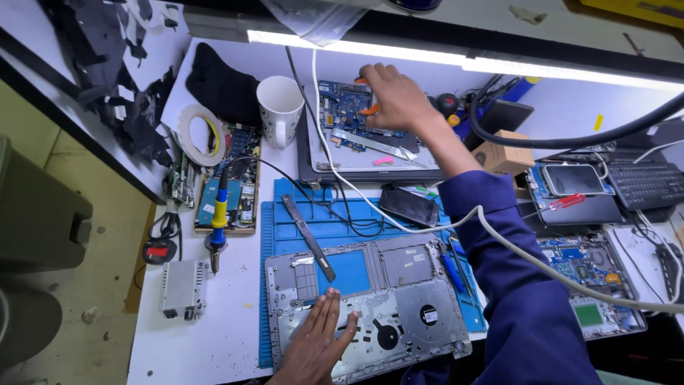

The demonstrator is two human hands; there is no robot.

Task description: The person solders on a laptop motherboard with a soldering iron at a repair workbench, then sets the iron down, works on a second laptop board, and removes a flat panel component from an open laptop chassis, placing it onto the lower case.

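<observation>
On blue mat (285,235) | left hand (317,346) flat, fingers spread, steadying laptop chassis (399,285) | right hand (395,96) closed around orange tool (370,109), over blue circuit board (342,107) atop grey laptop (370,167).

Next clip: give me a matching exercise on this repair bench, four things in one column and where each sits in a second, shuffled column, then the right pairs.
Things:
1. white mug
2. soldering iron
3. black phone
4. roll of tape

Places:
A. on the blue mat, just below the closed laptop
B. far left, beside the black cloth
C. under the strip light, left of the blue circuit board
D. tip down, left of the blue mat's edge

Pairs: 1-C, 2-D, 3-A, 4-B.

The right hand reaches to the circuit board; the left hand lies flat on the laptop shell.
</observation>
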